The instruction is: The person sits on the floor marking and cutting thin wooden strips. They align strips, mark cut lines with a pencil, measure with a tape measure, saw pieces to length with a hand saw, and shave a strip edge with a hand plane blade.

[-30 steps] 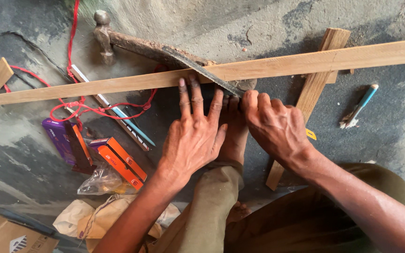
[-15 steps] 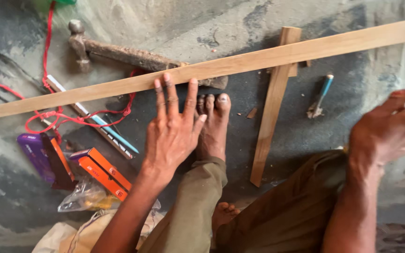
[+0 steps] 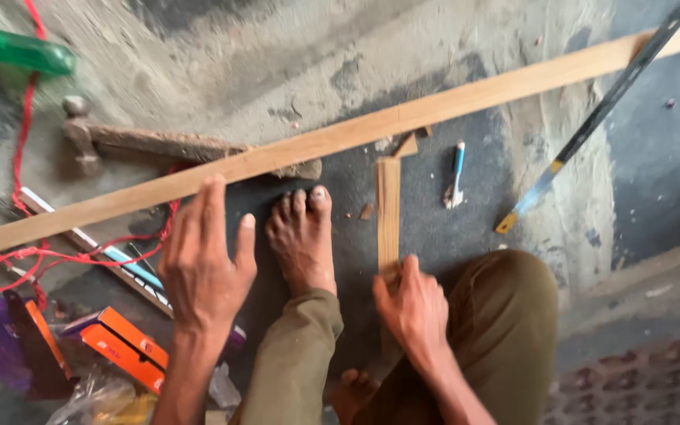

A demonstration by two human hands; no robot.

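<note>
Short strip point(image 3: 388, 208) runs vertically at centre frame, its near end pinched in the right hand point(image 3: 412, 308); left hand point(image 3: 202, 264), fingers spread, touches the long batten point(image 3: 340, 140).

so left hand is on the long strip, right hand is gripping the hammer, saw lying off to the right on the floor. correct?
Not quite. The right hand is on the short wooden piece lying beside the foot, not on the hammer, which lies untouched at upper left. The rest holds: the left hand touches the long strip, and the saw lies on the floor to the right. The head view shows it.
</note>
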